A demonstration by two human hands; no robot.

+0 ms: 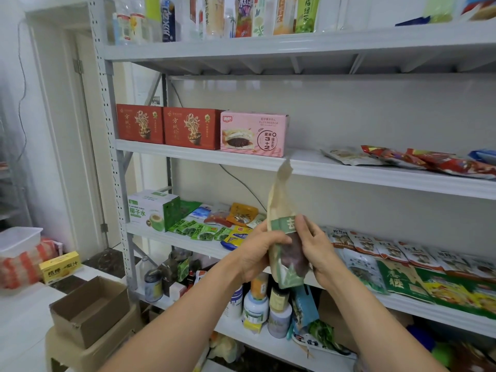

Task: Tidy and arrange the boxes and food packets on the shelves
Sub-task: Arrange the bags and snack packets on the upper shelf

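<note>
Head view: left hand (pixel 261 249) and right hand (pixel 318 249) grip tan packet (pixel 281 205).

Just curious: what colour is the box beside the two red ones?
The box is pale pink, seen in the head view.

This looks like a store room for food, maybe in a home or a small shop. Tall grey metal shelves (pixel 349 171) hold rows of drink bottles (pixel 214 17), red boxes (pixel 192 128), a pink box (pixel 253 135), lots of snack packets (pixel 397 253) and jars (pixel 255 304). An open cardboard box (pixel 91 310) sits near a white door (pixel 88 116).
</note>
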